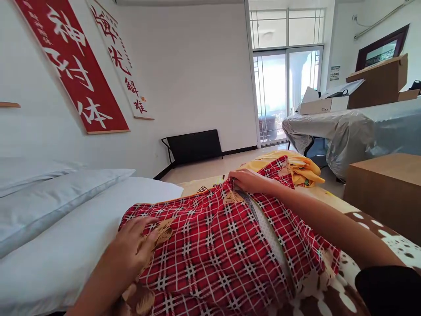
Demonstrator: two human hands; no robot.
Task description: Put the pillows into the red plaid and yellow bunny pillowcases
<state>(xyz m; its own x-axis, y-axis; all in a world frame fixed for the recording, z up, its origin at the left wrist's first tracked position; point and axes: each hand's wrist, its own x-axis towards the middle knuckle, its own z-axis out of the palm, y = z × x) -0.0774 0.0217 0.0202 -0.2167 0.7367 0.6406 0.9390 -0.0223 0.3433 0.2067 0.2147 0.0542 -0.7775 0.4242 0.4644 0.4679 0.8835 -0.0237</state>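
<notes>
Here, red plaid cloth [210, 237] lies beneath left hand [136, 243], fingers loosely spread, and nearside of right hand [248, 181], pinching its far edge; yellow cloth [305, 169] beyond right hand.

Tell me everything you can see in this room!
plaid cloth: 1, mainly red, front middle
patterned bedding: 1, brown-white-cream, under cloth
rumpled fabric: 1, yellow, beyond cloth
pillows: at least 2, white, left
wall scrolls: 2, red and white, left
flat panel: 1, black, against far wall
glass doorway: 1, pale, back
plastic-covered furniture: 1, greyish, right
boxes: at least 2, brown and white, atop furniture
boxy thing: 1, brown, right
framed glass: 1, brown-framed, right wall
sleeve: 1, black, bottom right
left hand: 1, bare, cloth's left end
right hand: 1, bare, gripping cloth's far edge
</notes>
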